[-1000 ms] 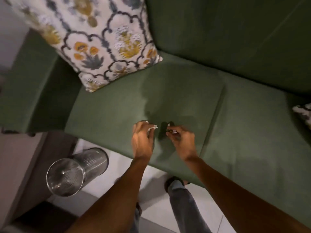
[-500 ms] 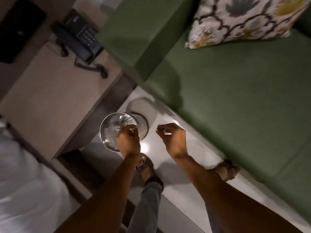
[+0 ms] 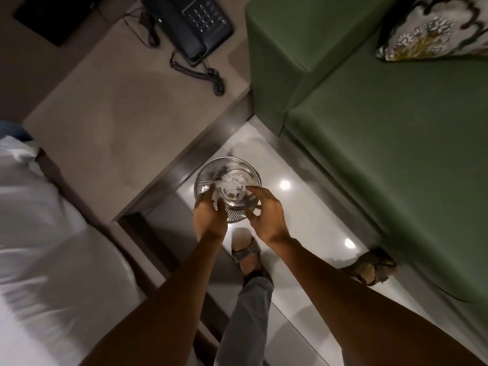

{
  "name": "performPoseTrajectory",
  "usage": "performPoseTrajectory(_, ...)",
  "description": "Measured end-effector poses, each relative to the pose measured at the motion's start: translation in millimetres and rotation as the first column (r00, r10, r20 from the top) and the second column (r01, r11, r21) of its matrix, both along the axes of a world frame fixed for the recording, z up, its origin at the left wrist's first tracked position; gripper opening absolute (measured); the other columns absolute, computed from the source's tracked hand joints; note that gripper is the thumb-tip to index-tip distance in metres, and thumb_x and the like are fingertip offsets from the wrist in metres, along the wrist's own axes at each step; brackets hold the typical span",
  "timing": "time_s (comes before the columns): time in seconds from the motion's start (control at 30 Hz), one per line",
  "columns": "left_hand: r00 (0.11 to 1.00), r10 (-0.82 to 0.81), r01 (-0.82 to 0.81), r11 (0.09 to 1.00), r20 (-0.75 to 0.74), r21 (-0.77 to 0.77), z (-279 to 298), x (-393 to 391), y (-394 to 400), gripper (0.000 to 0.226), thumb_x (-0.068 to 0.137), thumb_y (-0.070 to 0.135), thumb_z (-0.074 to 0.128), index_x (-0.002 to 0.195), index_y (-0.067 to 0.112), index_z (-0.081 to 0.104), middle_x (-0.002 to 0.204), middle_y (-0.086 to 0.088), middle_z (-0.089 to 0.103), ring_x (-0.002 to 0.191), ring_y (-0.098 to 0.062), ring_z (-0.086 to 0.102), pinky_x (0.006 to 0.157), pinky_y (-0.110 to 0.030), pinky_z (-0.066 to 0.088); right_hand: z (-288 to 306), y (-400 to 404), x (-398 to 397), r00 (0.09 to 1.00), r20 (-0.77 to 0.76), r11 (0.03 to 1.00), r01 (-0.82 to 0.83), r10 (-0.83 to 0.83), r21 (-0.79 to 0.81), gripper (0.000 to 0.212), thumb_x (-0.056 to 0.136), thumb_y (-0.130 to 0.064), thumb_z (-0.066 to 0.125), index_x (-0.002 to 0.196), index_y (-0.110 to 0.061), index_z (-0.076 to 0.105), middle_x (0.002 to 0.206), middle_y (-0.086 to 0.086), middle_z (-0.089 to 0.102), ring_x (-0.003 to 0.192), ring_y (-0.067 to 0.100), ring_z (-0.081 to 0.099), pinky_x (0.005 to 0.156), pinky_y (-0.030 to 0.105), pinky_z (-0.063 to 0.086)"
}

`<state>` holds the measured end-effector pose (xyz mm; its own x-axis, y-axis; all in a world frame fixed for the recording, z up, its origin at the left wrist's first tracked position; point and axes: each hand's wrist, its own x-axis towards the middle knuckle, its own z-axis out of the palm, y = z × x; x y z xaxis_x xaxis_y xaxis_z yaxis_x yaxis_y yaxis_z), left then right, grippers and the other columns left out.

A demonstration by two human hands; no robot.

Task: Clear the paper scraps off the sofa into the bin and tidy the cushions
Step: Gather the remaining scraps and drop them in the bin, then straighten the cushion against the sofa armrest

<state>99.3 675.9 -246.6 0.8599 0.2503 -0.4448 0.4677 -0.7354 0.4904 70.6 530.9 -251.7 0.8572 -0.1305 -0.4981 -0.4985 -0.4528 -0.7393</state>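
Note:
A round metal mesh bin (image 3: 208, 172) stands on the white floor between the side table and the green sofa (image 3: 396, 143). White paper scraps (image 3: 232, 184) lie inside the bin. My left hand (image 3: 210, 216) and my right hand (image 3: 265, 216) hover side by side over the bin's near rim, fingers spread, with nothing visible in them. A floral cushion (image 3: 433, 33) leans at the sofa's far end, cut off by the upper right frame edge. The visible part of the seat shows no scraps.
A beige side table (image 3: 111, 109) with a black telephone (image 3: 192, 25) and its coiled cord stands left of the sofa arm. A white bed (image 3: 39, 247) fills the left. My sandalled feet (image 3: 247, 256) stand on the glossy floor beside the sofa front.
My hands carried scraps from the sofa seat to the bin, moved over its opening and spread open. Paper now lies inside the bin. The view swung left and down.

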Motion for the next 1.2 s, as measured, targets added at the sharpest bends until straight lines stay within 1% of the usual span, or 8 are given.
performPoseTrajectory(0.37,0.969,-0.244,0.241,0.969,0.044,0.061,63.9,3.0,-74.4,0.054,0.109,0.043,0.046,0.156,0.018,0.043,0.164,-0.014,0.040,0.151,-0.037,0.033,0.124,-0.053,0.028,78.5,-81.7,-5.6,0.997,0.052,0.997,0.062,-0.059,-0.050,0.063,0.093,-0.016,0.082,0.149,-0.023,0.057,0.148,-0.003,0.062,0.131,0.019,0.063,0.111,0.040,0.056)
performPoseTrajectory(0.47,0.952,-0.296,0.292,0.954,0.074,0.061,90.0,3.1,-123.1,0.062,0.107,0.053,0.035,0.159,0.020,0.037,0.166,-0.011,0.037,0.152,-0.036,0.031,0.123,-0.059,0.028,103.9,-127.9,-5.6,0.991,0.096,0.993,0.099,-0.093,-0.063,0.061,0.095,-0.020,0.079,0.151,-0.025,0.055,0.151,-0.004,0.060,0.136,0.020,0.061,0.112,0.041,0.055)
performPoseTrajectory(0.6,0.932,-0.332,0.329,0.943,0.144,0.044,116.4,11.4,-204.2,0.062,0.107,0.051,0.043,0.159,0.017,0.037,0.165,-0.014,0.038,0.151,-0.036,0.033,0.124,-0.051,0.025,133.9,-204.2,-7.9,0.977,0.159,0.972,0.168,-0.142,-0.164,0.059,0.095,-0.028,0.079,0.148,-0.020,0.057,0.148,0.005,0.061,0.134,0.027,0.061,0.112,0.041,0.054)
performPoseTrajectory(0.7,0.923,-0.324,0.334,0.943,0.207,-0.014,137.1,21.8,-275.4,0.061,0.107,0.050,0.046,0.155,0.013,0.043,0.160,-0.017,0.046,0.146,-0.035,0.039,0.122,-0.051,0.033,153.4,-266.6,-11.5,0.972,0.158,0.950,0.209,-0.176,-0.232,0.063,0.091,-0.030,0.082,0.148,-0.022,0.055,0.148,0.005,0.062,0.133,0.028,0.060,0.110,0.042,0.056)
performPoseTrajectory(0.83,0.923,-0.272,0.310,0.945,0.273,-0.107,153.8,40.3,-353.8,0.068,0.103,0.057,0.049,0.152,0.010,0.045,0.155,-0.017,0.048,0.142,-0.036,0.043,0.118,-0.052,0.038,164.3,-338.6,-14.2,0.950,0.171,0.914,0.301,-0.262,-0.273,0.071,0.088,-0.032,0.085,0.150,-0.016,0.053,0.149,0.012,0.060,0.135,0.034,0.058,0.111,0.040,0.050)
performPoseTrajectory(0.97,0.946,-0.179,0.239,0.948,0.270,-0.209,159.1,70.0,-404.5,0.082,0.097,0.069,0.050,0.157,0.015,0.034,0.162,-0.014,0.039,0.148,-0.032,0.035,0.123,-0.052,0.032,166.2,-399.1,5.1,0.903,0.213,0.872,0.419,-0.373,-0.251,0.090,0.086,-0.041,0.087,0.156,-0.004,0.045,0.157,0.021,0.051,0.145,0.037,0.050,0.120,0.044,0.045)
performPoseTrajectory(1.07,0.938,-0.113,0.216,0.930,0.328,-0.296,159.3,101.7,-429.4,0.086,0.095,0.068,0.053,0.160,0.015,0.029,0.165,-0.014,0.033,0.152,-0.031,0.029,0.126,-0.048,0.025,171.6,-440.1,37.4,0.853,0.253,0.833,0.510,-0.457,-0.213,0.104,0.085,-0.057,0.082,0.162,-0.007,0.033,0.164,0.017,0.042,0.152,0.033,0.041,0.125,0.041,0.037)
performPoseTrajectory(1.2,0.950,0.272,-0.135,0.803,0.154,-0.580,159.7,154.8,-468.8,0.098,0.087,0.076,0.052,0.161,0.016,0.031,0.168,-0.013,0.029,0.155,-0.031,0.027,0.123,-0.042,0.025,178.6,-483.2,94.4,0.754,0.339,0.781,0.619,-0.563,-0.081,0.122,0.078,-0.070,0.081,0.167,-0.017,0.017,0.173,0.009,0.026,0.161,0.027,0.025,0.130,0.042,0.028)
